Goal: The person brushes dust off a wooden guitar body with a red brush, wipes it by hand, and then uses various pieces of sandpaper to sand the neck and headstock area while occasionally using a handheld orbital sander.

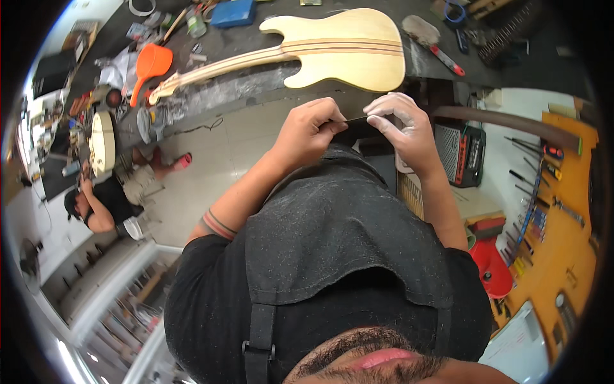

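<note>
My left hand (313, 128) is closed, with thumb and fingers pinching a thin dark piece (354, 120) held in front of my apron. My right hand (400, 128) grips the other end between thumb and fingertips, its fingers dusted white. Just beyond both hands, an unpainted electric-guitar body and neck (342, 51) of pale wood with darker centre stripes lies face down on the dark workbench (249, 89).
An orange scoop (151, 64), blue box (231, 14) and brush (419, 29) sit on the bench. A co-worker (105, 198) works at left by another guitar (102, 142). At right are a tool board (569, 249) and black amplifier-like case (459, 153).
</note>
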Tool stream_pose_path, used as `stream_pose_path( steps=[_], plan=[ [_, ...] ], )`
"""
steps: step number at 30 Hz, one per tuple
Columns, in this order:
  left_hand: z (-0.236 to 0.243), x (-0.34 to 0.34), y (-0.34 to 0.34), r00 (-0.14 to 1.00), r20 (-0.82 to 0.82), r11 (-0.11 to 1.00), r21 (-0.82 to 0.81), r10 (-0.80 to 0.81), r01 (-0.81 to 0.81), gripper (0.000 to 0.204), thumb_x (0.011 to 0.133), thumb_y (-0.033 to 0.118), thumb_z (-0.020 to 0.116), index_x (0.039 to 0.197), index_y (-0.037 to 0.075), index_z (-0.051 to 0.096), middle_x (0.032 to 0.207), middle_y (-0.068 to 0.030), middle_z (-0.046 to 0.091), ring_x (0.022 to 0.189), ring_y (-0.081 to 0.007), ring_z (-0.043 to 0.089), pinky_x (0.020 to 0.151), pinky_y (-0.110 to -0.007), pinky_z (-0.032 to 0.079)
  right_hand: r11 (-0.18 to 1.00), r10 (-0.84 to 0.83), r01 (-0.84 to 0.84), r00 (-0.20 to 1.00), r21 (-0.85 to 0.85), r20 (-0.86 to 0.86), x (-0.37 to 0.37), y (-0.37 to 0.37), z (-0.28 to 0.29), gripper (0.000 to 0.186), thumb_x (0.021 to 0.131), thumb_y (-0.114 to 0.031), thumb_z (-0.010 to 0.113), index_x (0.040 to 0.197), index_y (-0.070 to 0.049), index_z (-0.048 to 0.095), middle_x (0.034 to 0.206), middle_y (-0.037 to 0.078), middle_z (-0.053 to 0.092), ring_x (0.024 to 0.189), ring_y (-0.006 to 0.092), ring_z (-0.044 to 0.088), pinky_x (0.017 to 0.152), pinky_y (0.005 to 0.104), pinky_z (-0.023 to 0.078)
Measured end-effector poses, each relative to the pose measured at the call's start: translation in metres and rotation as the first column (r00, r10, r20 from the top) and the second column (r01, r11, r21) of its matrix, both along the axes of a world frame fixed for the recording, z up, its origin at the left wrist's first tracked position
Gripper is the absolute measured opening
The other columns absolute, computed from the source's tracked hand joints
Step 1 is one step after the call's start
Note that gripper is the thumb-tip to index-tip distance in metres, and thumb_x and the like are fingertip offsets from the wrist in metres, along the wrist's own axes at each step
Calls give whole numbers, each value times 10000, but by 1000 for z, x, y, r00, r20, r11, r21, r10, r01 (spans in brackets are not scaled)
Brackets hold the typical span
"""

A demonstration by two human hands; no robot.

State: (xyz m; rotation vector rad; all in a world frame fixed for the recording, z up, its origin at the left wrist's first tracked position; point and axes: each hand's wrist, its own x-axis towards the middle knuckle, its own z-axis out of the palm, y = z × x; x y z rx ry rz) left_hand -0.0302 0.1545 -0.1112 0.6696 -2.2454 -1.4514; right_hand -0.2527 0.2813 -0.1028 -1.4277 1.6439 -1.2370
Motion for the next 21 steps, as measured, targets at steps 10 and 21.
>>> stream_pose_path(
  steps=[10, 21],
  plan=[
    [-34, 74, -15, 875, -150, 731, 624, 460, -278, 92, 1070, 137, 741, 1074, 59, 694, 963, 16, 702, 928, -55, 628, 859, -251, 507, 981, 1, -53, 964, 188, 266, 46, -30, -19, 543, 1065, -243, 727, 1509, 23, 562, 1465, 186, 662, 1382, 248, 606, 1219, 418, 419],
    [-65, 141, -19, 819, -205, 545, 825, 536, -150, 170, 1102, 142, 696, 1240, 57, 645, 1145, -37, 712, 1053, -116, 660, 949, -305, 542, 943, -216, 59, 856, 326, 469, 170, -26, -16, 270, 1091, -235, 709, 1105, 34, 728, 1016, 28, 720, 903, 86, 573, 826, 289, 493]
  ],
)
